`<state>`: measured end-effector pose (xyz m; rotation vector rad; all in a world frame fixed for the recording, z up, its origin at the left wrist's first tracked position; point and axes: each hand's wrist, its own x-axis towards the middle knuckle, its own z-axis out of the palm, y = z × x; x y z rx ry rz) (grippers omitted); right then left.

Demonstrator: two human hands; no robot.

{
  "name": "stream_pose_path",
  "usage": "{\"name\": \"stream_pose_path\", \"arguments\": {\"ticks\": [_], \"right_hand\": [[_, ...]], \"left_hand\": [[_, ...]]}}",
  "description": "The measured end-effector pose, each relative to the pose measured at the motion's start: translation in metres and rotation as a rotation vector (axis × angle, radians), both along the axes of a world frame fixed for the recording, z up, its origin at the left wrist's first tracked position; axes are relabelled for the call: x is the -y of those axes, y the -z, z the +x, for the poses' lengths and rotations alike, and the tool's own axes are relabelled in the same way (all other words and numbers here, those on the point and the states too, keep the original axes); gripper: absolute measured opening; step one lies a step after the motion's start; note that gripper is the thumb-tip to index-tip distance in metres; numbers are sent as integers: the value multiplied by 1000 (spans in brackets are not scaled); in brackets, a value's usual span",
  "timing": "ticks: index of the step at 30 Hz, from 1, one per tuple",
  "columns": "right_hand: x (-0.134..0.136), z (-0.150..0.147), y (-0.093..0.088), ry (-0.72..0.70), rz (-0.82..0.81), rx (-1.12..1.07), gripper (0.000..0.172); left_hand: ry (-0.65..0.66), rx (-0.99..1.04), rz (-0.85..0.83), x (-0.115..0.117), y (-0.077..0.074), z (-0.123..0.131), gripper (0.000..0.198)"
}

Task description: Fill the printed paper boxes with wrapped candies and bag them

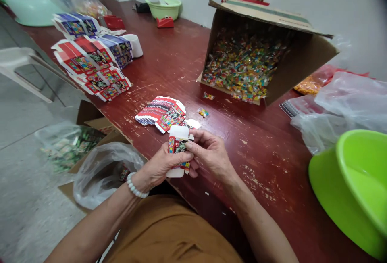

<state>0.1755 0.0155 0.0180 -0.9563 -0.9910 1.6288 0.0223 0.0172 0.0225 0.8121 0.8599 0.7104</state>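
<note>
Between my hands is a small printed candy box [179, 146], red and black, with white end flaps sticking out at top and bottom. My left hand [165, 162], with a pale bead bracelet at the wrist, grips its left side, thumb across the front. Thumb and fingers of my right hand [208, 150] pinch its right edge. Just beyond lies a fanned pile of flat boxes [160, 111] in the same print. Two wrapped candies, one yellow and blue [203, 112] and another [209, 96] farther off, rest on the red table [242, 142].
A cardboard carton [302, 65] tipped toward me holds many wrapped candies. Stacked flat boxes [93, 69] stand at the left beside a white roll [136, 46]. A green basin [338, 174] and plastic bags [347, 97] are at right. Below the table's left edge sits a lined carton [105, 170].
</note>
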Motion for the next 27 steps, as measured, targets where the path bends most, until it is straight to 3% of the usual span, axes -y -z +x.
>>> {"name": "stream_pose_path", "arguments": {"ticks": [4, 8, 11, 13, 18, 24, 27], "right_hand": [[-5, 4, 3, 251, 73, 114, 34], [-6, 7, 3, 305, 48, 69, 42], [-5, 2, 7, 326, 48, 9, 37], [-4, -1, 11, 324, 82, 8, 28], [-8, 11, 20, 255, 186, 106, 14], [-23, 33, 16, 82, 14, 50, 31], [-23, 34, 15, 43, 21, 60, 39]], "left_hand": [[-121, -128, 145, 0, 3, 2, 42], [-339, -165, 243, 6, 1, 5, 59], [-435, -192, 350, 10, -3, 9, 69], [-422, -214, 386, 9, -5, 10, 69], [-302, -233, 321, 1, 2, 3, 44], [-210, -198, 321, -5, 7, 2, 22], [-219, -204, 366, -6, 8, 4, 20]]}}
